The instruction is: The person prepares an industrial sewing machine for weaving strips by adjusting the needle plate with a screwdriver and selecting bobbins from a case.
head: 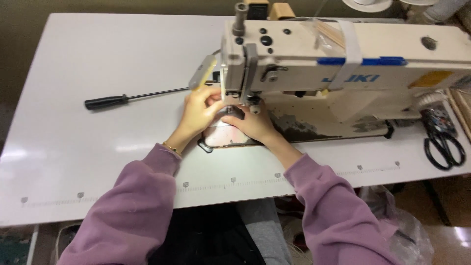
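Both hands worked at the needle area of the sewing machine (343,64). The left hand (198,110) and right hand (252,122) were curled, fingertips together; any grasp could not be told. Fine work there called for steady, braced fingers.

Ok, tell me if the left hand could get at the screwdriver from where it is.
Probably yes: the left hand is at the needle area, and the screwdriver lies to its left on bare table, nothing between.

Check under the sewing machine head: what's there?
Both hands, left hand and right hand, work at the needle area over the metal plate of the sewing machine. The needle and anything between the fingers are covered by the hands.
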